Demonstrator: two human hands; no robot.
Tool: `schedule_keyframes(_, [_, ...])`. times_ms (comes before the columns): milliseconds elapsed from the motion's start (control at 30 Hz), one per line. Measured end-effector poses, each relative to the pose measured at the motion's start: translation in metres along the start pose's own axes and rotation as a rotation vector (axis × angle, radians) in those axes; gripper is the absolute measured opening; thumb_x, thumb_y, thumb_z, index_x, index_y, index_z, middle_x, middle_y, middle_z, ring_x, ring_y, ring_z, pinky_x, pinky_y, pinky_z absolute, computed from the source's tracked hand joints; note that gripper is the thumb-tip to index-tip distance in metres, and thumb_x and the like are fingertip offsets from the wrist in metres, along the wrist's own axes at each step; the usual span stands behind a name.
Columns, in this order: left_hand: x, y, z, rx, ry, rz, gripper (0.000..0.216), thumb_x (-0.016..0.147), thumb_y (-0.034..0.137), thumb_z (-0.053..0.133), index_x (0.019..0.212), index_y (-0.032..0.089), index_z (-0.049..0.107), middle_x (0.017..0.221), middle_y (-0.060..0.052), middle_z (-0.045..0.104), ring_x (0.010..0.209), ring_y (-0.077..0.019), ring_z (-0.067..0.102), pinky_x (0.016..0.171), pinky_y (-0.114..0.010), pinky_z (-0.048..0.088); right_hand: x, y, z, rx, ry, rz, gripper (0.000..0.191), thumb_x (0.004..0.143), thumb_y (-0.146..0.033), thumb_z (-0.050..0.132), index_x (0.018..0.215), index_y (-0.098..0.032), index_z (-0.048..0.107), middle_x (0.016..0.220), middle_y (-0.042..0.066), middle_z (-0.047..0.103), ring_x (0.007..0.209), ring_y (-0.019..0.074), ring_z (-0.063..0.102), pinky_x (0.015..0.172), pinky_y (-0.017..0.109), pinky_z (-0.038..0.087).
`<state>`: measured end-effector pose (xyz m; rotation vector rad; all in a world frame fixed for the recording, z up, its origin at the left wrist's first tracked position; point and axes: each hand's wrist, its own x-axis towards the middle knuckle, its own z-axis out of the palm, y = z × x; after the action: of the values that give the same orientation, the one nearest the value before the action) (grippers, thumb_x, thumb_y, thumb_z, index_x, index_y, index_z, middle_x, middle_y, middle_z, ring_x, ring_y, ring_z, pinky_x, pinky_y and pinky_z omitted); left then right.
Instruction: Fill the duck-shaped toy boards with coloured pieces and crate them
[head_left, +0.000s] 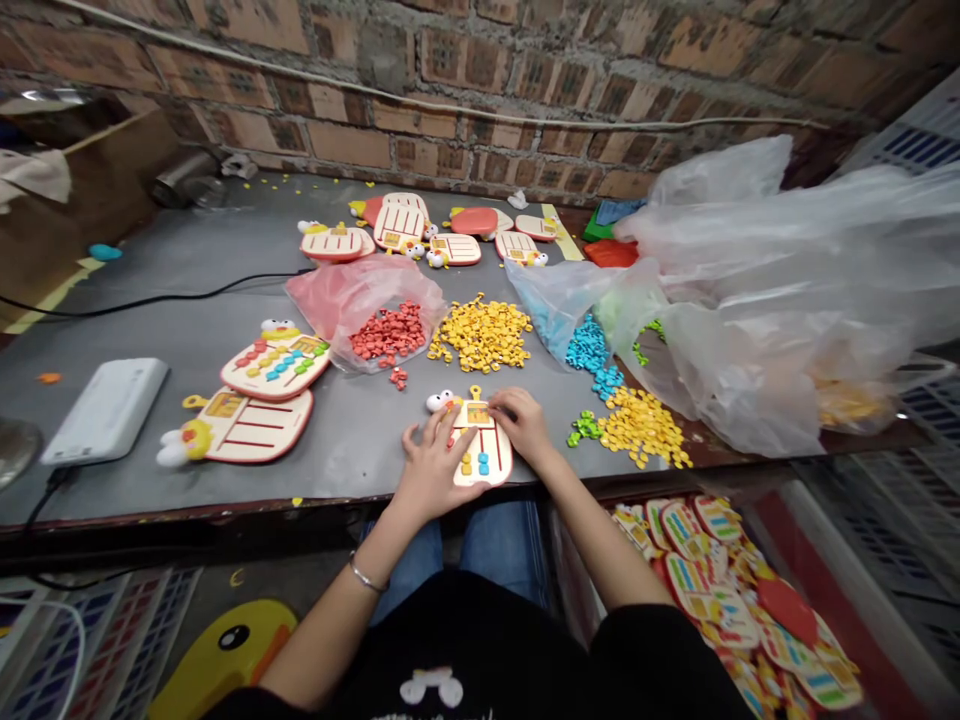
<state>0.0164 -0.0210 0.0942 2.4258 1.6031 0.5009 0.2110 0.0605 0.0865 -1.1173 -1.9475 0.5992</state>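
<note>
A cream toy board (499,462) with a red rim and a bug-eyed duck head lies at the table's front edge. My left hand (429,472) is spread over its left side, fingers on top and thumb along the lower edge, gripping it. Yellow and blue beads sit in its slots; my fingers hide some of the rest. My right hand (527,430) is at the board's upper right, fingertips pinched together at a slot; whatever they hold is hidden. Behind the board is a pile of yellow beads (486,335). Red beads (390,333) spill from a pink bag (322,300).
Blue beads (587,343), green beads (583,428) and more yellow beads (645,425) lie at right, beside plastic bags (720,330). Several boards (454,249) lie at the back, others (262,430) at left near a white power bank (109,410). A bin (780,520) below right holds filled boards.
</note>
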Motion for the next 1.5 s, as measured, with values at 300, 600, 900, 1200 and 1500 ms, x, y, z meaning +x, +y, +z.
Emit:
schedule_keyframes(300, [0.0,0.0,0.001,-0.001,0.007,0.0,0.072,0.073,0.058,0.063,0.136,0.026,0.048,0.154,-0.016,0.026,0.138,-0.0387,0.025,0.1,-0.06,0.021,-0.006,-0.001,0.0,0.122,0.069,0.177,0.009,0.085,-0.024,0.058,0.085,-0.02,0.066,0.085,0.005,0.068,0.078,0.0192,0.063,0.071,0.032,0.051])
schedule_keyframes(600, [0.001,0.001,0.0,0.0,0.0,-0.001,0.072,0.074,0.057,0.063,0.136,0.025,0.048,0.155,-0.016,0.024,0.139,-0.0369,0.024,0.1,-0.059,0.021,0.002,-0.012,-0.004,0.051,-0.047,0.147,0.007,0.083,-0.021,0.059,0.085,-0.019,0.066,0.088,0.006,0.062,0.078,0.0182,0.061,0.068,0.03,0.051])
schedule_keyframes(900, [0.002,0.001,0.0,0.011,-0.006,0.0,0.072,0.073,0.059,0.063,0.135,0.025,0.049,0.155,-0.016,0.022,0.139,-0.0362,0.023,0.1,-0.059,0.021,-0.003,-0.007,-0.004,-0.262,-0.071,0.001,0.015,0.089,-0.019,0.053,0.082,-0.02,0.066,0.086,0.008,0.065,0.085,0.0228,0.053,0.079,0.038,0.047])
schedule_keyframes(1200, [0.002,0.001,0.001,0.02,-0.023,-0.018,0.078,0.072,0.057,0.064,0.14,0.024,0.044,0.155,-0.015,0.026,0.138,-0.0381,0.024,0.102,-0.059,0.02,-0.019,-0.014,-0.014,-0.112,-0.191,-0.015,0.016,0.089,-0.019,0.053,0.097,-0.02,0.067,0.085,0.007,0.064,0.081,0.0205,0.056,0.074,0.034,0.047])
schedule_keyframes(1500, [0.004,0.002,0.002,0.062,-0.02,-0.018,0.073,0.074,0.054,0.061,0.139,0.023,0.045,0.153,-0.015,0.029,0.136,-0.0393,0.027,0.102,-0.061,0.019,-0.02,-0.018,-0.01,0.302,-0.343,0.085,0.034,0.081,-0.028,0.066,0.114,-0.023,0.065,0.101,0.005,0.071,0.087,0.0188,0.067,0.08,0.032,0.052])
